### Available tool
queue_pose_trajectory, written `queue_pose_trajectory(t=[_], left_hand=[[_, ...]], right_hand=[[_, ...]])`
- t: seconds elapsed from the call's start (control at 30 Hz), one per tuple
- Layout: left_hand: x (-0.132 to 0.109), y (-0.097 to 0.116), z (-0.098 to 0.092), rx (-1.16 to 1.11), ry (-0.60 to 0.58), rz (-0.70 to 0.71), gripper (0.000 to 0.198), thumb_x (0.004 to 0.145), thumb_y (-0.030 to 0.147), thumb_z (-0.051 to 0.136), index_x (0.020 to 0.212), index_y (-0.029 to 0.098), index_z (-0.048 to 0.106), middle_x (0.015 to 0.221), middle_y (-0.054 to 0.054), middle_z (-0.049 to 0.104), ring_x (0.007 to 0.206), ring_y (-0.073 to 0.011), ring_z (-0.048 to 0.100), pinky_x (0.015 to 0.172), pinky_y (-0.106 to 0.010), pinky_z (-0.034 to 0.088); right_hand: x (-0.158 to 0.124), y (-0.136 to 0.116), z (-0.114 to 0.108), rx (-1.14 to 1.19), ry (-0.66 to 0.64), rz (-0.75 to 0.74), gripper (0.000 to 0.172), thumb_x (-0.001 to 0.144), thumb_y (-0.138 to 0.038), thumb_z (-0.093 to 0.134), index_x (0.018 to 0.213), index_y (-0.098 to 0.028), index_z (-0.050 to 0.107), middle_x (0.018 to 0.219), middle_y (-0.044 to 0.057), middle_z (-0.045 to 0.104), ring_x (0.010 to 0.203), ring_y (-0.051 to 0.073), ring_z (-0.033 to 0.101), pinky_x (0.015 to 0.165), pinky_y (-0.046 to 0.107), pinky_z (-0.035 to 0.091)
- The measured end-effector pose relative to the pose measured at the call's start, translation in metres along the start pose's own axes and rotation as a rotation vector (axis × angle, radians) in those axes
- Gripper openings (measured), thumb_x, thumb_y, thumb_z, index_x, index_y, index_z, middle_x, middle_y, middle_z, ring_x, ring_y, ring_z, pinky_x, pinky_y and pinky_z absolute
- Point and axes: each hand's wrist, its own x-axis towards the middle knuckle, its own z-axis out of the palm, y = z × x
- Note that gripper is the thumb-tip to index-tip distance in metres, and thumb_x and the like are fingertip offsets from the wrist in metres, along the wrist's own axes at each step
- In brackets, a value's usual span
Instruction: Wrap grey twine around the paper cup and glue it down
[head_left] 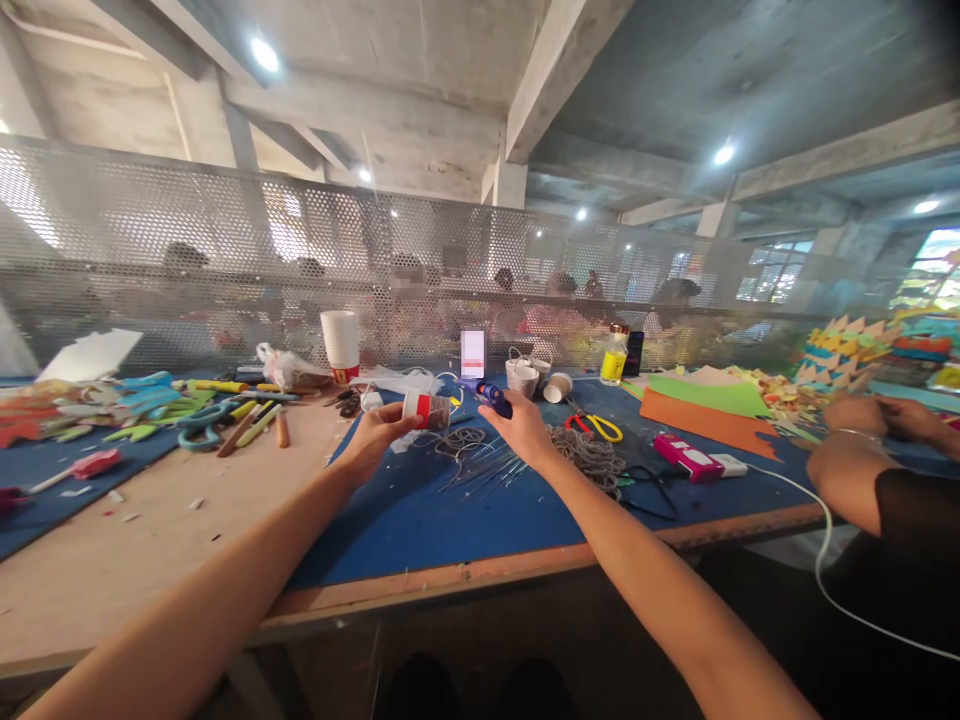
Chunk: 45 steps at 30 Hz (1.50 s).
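My left hand (377, 436) is closed around a white paper cup with a red band (421, 408), tipped on its side above the blue mat. Wrapped in my right hand (523, 428) is a dark blue tool (491, 396) that looks like a hot glue gun; its nozzle points toward the cup, apart from it. Grey cord (589, 458) lies heaped beside my right wrist, with thin clear sticks or wires (484, 470) below both hands. Behind the right hand stand small cups wrapped in cord (523, 376), and another cup (557, 387) lies on its side.
A stack of paper cups (340, 343), a lit phone (473, 356) and a yellow bottle (614, 357) stand along the perforated screen (420, 250). Yellow-handled scissors (604, 428) and a magenta power bank (686, 457) lie rightward. Another person's arm (847, 470) rests at far right. Blue scissors (202, 425) lie left.
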Motion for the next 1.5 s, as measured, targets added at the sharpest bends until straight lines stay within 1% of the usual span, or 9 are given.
queue_pose_trajectory(t=[0.13,0.23,0.37,0.5,0.67,0.87,1.0,1.13,1.5], left_hand=[[-0.002,0.004,0.001,0.012,-0.030,0.019,0.035,0.064,0.039,0.088,0.091,0.018,0.085,0.088,-0.008,0.083,0.089,-0.0283,0.071,0.091,-0.040,0.049],[0.000,0.002,0.002,0.008,-0.025,0.017,0.031,0.063,0.036,0.089,0.089,0.019,0.085,0.089,-0.007,0.083,0.090,-0.0281,0.072,0.094,-0.041,0.049],[0.004,-0.002,0.001,0.028,-0.013,0.020,0.032,0.065,0.038,0.088,0.092,0.020,0.085,0.090,-0.008,0.084,0.092,-0.0295,0.074,0.095,-0.041,0.050],[0.005,-0.005,-0.001,0.037,-0.011,0.036,0.035,0.064,0.039,0.089,0.093,0.020,0.085,0.094,-0.009,0.084,0.097,-0.0320,0.075,0.097,-0.043,0.051],[0.005,-0.004,-0.001,0.042,-0.025,0.042,0.032,0.066,0.039,0.088,0.093,0.020,0.085,0.092,-0.008,0.084,0.098,-0.0318,0.075,0.100,-0.043,0.050],[0.004,-0.003,0.001,0.041,-0.008,0.046,0.034,0.065,0.041,0.089,0.091,0.020,0.086,0.091,-0.007,0.084,0.096,-0.0322,0.075,0.100,-0.044,0.051],[0.004,-0.003,0.001,0.048,-0.023,0.052,0.036,0.064,0.043,0.089,0.092,0.020,0.086,0.093,-0.008,0.084,0.097,-0.0325,0.075,0.099,-0.043,0.051],[0.005,-0.004,0.000,0.039,-0.026,0.054,0.037,0.064,0.045,0.090,0.092,0.021,0.086,0.091,-0.008,0.084,0.096,-0.0324,0.075,0.099,-0.043,0.051],[0.006,-0.005,0.000,0.054,-0.013,0.054,0.035,0.064,0.044,0.089,0.091,0.022,0.086,0.092,-0.007,0.084,0.096,-0.0314,0.075,0.098,-0.041,0.052]], right_hand=[[-0.006,-0.006,0.009,0.144,-0.053,-0.090,0.024,0.095,-0.040,0.069,0.106,-0.019,0.074,0.098,0.006,0.076,0.089,0.021,0.070,0.083,0.029,0.051],[-0.009,-0.007,0.013,0.173,-0.096,-0.104,0.030,0.096,-0.045,0.068,0.111,-0.020,0.074,0.094,0.005,0.077,0.085,0.021,0.070,0.077,0.027,0.050],[-0.012,-0.007,0.015,0.081,-0.146,-0.092,0.033,0.096,-0.050,0.068,0.110,-0.021,0.073,0.093,0.005,0.076,0.082,0.021,0.070,0.074,0.026,0.048],[-0.012,-0.007,0.015,-0.007,-0.154,-0.078,0.032,0.096,-0.050,0.068,0.109,-0.021,0.071,0.096,0.006,0.077,0.084,0.021,0.070,0.073,0.026,0.046],[-0.011,-0.011,0.012,-0.105,-0.197,-0.059,0.029,0.096,-0.050,0.069,0.099,-0.021,0.068,0.091,0.005,0.075,0.080,0.021,0.069,0.068,0.025,0.042],[-0.012,-0.014,0.009,-0.162,-0.218,-0.040,0.027,0.096,-0.049,0.070,0.097,-0.022,0.067,0.090,0.004,0.075,0.079,0.021,0.068,0.067,0.025,0.039],[-0.012,-0.013,0.010,-0.180,-0.222,-0.046,0.028,0.096,-0.049,0.070,0.099,-0.022,0.066,0.091,0.005,0.075,0.080,0.021,0.068,0.067,0.025,0.039],[-0.011,-0.014,0.009,-0.208,-0.232,-0.038,0.028,0.096,-0.049,0.071,0.096,-0.022,0.066,0.090,0.004,0.075,0.080,0.021,0.069,0.066,0.025,0.037],[-0.012,-0.016,0.007,-0.228,-0.246,-0.026,0.030,0.097,-0.051,0.069,0.094,-0.022,0.064,0.090,0.004,0.075,0.081,0.021,0.069,0.066,0.025,0.037]])
